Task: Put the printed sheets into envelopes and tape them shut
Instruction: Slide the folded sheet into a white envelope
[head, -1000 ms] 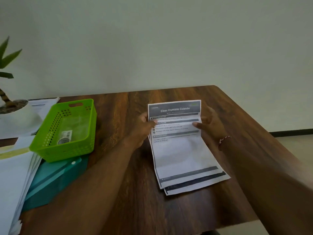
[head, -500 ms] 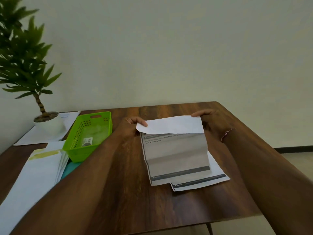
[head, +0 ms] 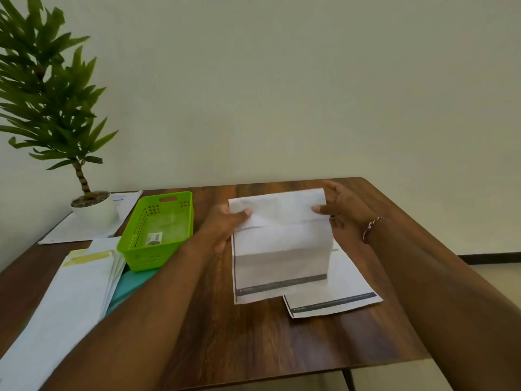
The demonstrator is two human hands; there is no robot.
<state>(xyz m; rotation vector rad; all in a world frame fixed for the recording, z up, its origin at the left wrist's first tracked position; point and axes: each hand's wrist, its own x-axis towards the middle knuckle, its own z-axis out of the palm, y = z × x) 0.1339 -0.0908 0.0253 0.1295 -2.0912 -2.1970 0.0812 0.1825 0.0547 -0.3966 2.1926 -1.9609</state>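
Note:
A printed sheet (head: 279, 249) lies mid-table with its top part curled over toward me, blank back showing. My left hand (head: 225, 224) pinches the folded flap's left edge and my right hand (head: 342, 206) pinches its right edge. A second printed sheet (head: 346, 289) lies flat underneath, sticking out at the lower right. A stack of long white envelopes (head: 70, 300) with yellowish flap strips lies at the left front of the table.
A green plastic basket (head: 180, 198) with a tape roll (head: 153, 242) inside stands left of the sheets. Under it is a teal folder (head: 132, 286). A potted plant (head: 93, 210) stands on more paper (head: 84, 232) at the far left. The table's edge (head: 408, 359) runs near right.
The sheet's top edge has been lifted and folded over toward me, so the heading is hidden. The camera has tilted up, bringing the plant and more wall into view.

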